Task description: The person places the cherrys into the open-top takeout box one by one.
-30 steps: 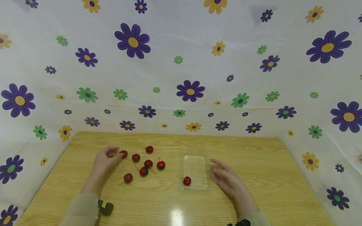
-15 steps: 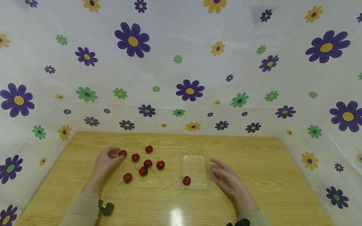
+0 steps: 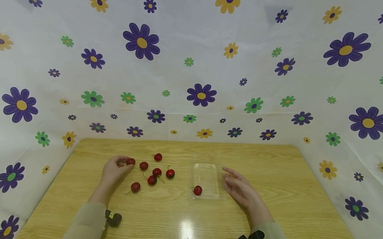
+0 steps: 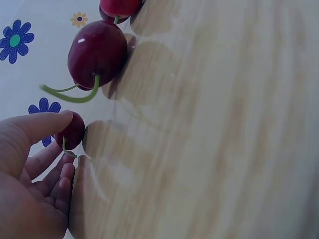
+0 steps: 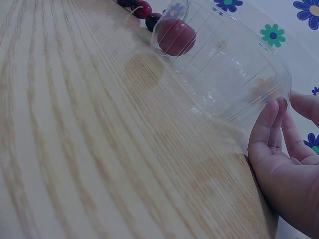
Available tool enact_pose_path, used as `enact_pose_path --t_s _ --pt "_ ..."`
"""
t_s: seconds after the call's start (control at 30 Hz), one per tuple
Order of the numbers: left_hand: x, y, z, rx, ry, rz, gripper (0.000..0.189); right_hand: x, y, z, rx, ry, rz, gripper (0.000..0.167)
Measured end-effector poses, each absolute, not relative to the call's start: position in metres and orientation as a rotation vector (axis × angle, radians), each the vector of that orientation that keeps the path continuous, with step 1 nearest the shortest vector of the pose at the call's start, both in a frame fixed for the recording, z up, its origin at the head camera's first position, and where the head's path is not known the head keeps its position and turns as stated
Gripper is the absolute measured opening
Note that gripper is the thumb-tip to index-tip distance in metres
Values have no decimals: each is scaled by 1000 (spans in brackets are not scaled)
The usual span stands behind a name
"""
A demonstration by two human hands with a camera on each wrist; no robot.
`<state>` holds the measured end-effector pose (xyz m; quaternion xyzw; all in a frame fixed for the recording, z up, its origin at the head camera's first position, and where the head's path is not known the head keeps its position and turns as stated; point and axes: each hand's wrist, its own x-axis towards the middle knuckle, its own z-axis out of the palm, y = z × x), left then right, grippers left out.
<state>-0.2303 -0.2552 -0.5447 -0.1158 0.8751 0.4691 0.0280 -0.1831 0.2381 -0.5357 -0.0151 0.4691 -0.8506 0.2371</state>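
Note:
In the head view, my left hand [image 3: 113, 169] is at the left end of a group of cherries. Its thumb and index finger pinch a dark red cherry [image 4: 71, 132] with a short curved green stem, at the tabletop. My right hand [image 3: 241, 191] rests beside a clear plastic container [image 3: 219, 180], its fingers relaxed. In the right wrist view, the fingertips [image 5: 269, 112] are right at the container's near rim. One cherry [image 3: 197, 190] lies inside the container, at its near left corner.
Several loose cherries [image 3: 152, 180] with stems lie between my left hand and the container. Closest to the pinched one is another cherry [image 3: 143, 165]. The wooden table [image 3: 162, 217] is backed by a flowered cloth [image 3: 168, 69].
My left hand has shifted slightly right, and its thumb and index finger have come around the cherry at the left end. My right hand and the container have stayed in place.

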Motion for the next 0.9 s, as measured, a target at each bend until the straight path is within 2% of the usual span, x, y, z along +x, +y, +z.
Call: enact_pose_path --t_s 0.9 --pt "-229 -255 -539 -394 2680 1510 44 -185 240 -539 -117 1233 -2337 44"
